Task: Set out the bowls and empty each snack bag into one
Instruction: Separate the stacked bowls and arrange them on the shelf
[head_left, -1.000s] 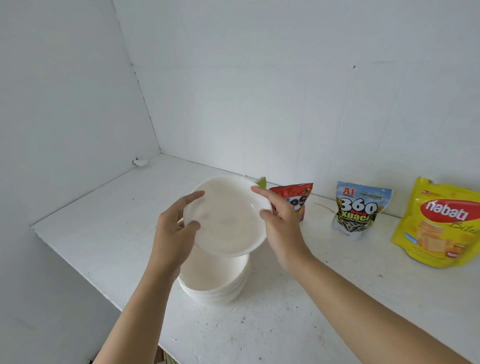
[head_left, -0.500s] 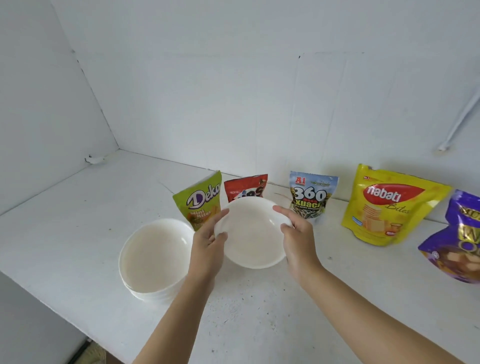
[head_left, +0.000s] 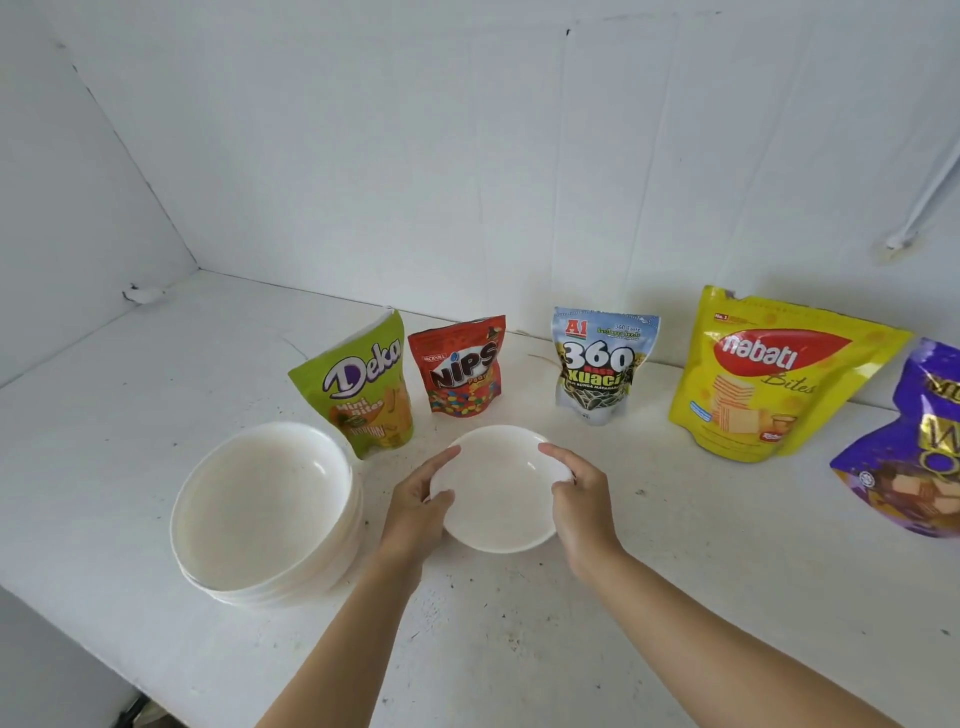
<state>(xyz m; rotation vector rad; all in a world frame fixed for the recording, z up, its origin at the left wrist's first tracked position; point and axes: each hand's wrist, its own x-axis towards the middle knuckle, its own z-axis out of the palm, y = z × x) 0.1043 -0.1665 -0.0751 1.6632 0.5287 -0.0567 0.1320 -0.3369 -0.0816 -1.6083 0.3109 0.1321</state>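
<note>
Both hands clamping bowl (head_left: 498, 488): left hand (head_left: 415, 506) on its left rim, right hand (head_left: 576, 499) on its right rim. Bowl right of stack (head_left: 265, 514), just before red bag (head_left: 460, 366). I judge set-down straight below; hands equally near.

Snack bags: 5, standing in a row by the back wall. One each: green Deka (head_left: 360, 387), red Nips (head_left: 459, 365), blue-white 360 Kuaci (head_left: 600, 364), yellow Nabati (head_left: 763, 374), purple bag (head_left: 906, 447) cut off by the right frame edge.

Single bowls: 1, white bowl (head_left: 498, 499).

Bowl stacks: 1, stack (head_left: 265, 514); several rims show at its side, exact number unreadable.

Hands: 2, left hand (head_left: 415, 506), right hand (head_left: 579, 499).
</note>
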